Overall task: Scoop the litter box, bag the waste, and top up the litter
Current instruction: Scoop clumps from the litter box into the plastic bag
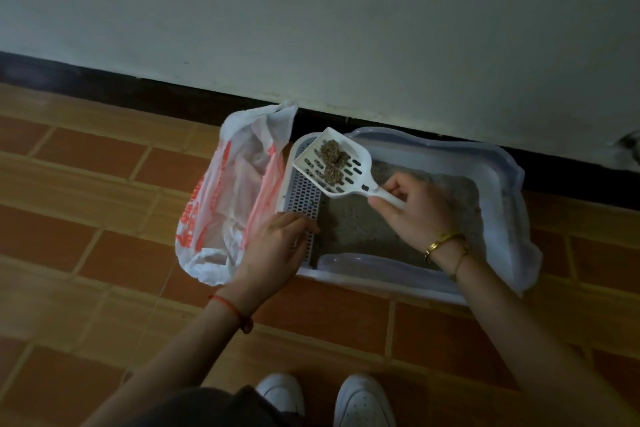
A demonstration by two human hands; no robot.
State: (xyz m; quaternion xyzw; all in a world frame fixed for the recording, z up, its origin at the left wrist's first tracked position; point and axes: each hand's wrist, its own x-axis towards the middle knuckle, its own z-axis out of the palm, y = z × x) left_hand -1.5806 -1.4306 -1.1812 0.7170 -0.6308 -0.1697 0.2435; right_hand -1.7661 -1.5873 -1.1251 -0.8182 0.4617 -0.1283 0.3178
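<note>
A pale litter box (pixel 498 184) lined with clear plastic sits on the floor against the wall, with grey litter (pixel 349 222) inside and a perforated grate (pixel 304 194) at its left end. My right hand (pixel 412 208) grips the handle of a white slotted scoop (pixel 332 163), raised over the box's left end. Clumps of waste (pixel 332 156) lie on the scoop. A white plastic bag with red print (pixel 221 198) stands open just left of the box. My left hand (pixel 273 246) holds the bag's near edge beside the grate, fingers curled.
Brown tiled floor (pixel 86 184) spreads to the left and in front. A pale wall with a dark skirting board (pixel 173 94) runs behind the box. My white shoes (pixel 325 399) stand at the bottom of the view.
</note>
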